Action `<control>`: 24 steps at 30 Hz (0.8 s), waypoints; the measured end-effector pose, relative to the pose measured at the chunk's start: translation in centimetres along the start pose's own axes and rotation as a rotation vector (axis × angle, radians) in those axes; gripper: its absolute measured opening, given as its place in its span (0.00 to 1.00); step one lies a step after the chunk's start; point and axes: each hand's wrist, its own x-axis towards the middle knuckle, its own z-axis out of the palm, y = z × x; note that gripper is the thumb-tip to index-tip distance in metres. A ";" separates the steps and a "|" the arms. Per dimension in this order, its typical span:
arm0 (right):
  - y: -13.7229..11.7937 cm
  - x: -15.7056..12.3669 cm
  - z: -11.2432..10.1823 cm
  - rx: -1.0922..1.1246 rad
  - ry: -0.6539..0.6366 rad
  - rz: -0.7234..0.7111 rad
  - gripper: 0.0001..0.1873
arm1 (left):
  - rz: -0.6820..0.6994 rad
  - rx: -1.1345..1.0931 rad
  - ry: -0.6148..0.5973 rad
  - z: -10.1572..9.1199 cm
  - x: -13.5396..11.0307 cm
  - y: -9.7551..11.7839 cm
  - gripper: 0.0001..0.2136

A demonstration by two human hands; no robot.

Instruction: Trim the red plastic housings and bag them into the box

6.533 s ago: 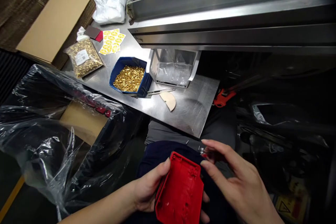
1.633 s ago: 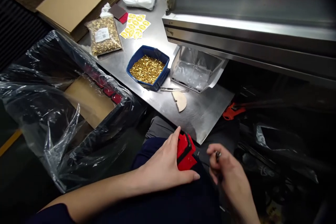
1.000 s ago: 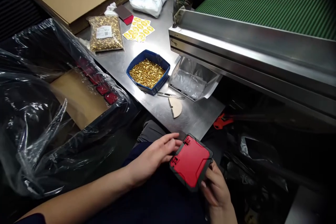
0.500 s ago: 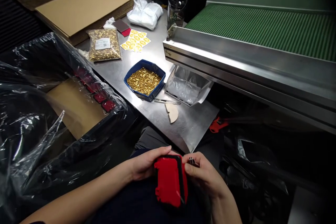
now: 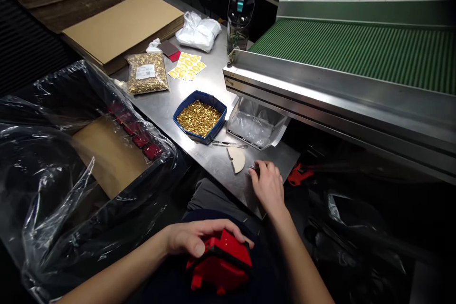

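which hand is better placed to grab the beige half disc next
Probably the right hand: it is at the metal table, near the beige half-disc, though it seems to hold something small and dark. The left hand holds the red-and-black case, farther away.

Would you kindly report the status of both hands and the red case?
Left hand holding red case. Right hand over metal table, grip unclear. Pale half-disc near that hand.

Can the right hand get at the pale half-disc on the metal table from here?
Probably yes: the right hand is just beside the pale half-disc, with nothing visibly blocking, though it may first need to release the small dark item at its fingertips.
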 end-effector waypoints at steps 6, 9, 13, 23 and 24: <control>-3.7 1.3 1.5 -0.089 0.082 -0.101 0.17 | 0.179 -0.149 0.251 1.4 -1.4 -0.8 0.33; -5.3 2.2 3.0 -0.072 0.073 -0.085 0.19 | 0.282 -0.234 0.386 2.4 -1.4 -1.3 0.30; -5.6 2.2 3.1 0.030 0.020 -0.059 0.15 | 0.324 -0.263 0.468 3.2 -1.2 -1.8 0.36; 0.1 -11.0 -2.5 0.829 -0.292 0.324 0.24 | 0.234 -0.367 0.468 3.0 -2.2 -0.7 0.24; 0.2 -12.1 -2.6 0.899 -0.299 0.384 0.26 | 0.257 -0.415 0.510 3.0 -2.0 -0.6 0.21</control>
